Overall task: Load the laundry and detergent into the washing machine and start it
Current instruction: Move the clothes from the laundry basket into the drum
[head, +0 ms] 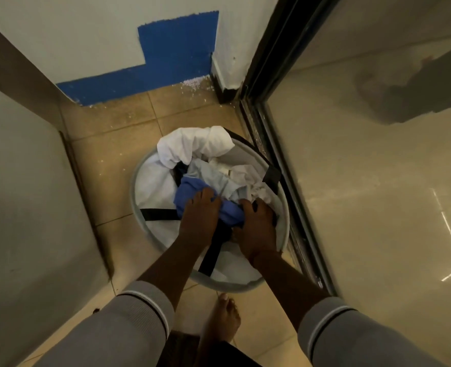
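Note:
A round white laundry basket [150, 192] with black straps stands on the tiled floor below me, full of clothes. A white garment [190, 147] hangs over its far rim, and pale grey and white pieces lie in the middle. Both my hands reach down into the basket. My left hand [199, 213] grips a blue garment [190, 192] from its left side. My right hand [258, 223] grips the same bundle from the right, its fingertips buried in the cloth. No washing machine or detergent can be identified in view.
A grey panel [28, 186] rises at my left. A glass sliding door with a dark frame [277, 154] runs along the right, close to the basket. A white wall with a blue painted patch [171, 59] closes the far end. My bare foot [221, 321] stands just behind the basket.

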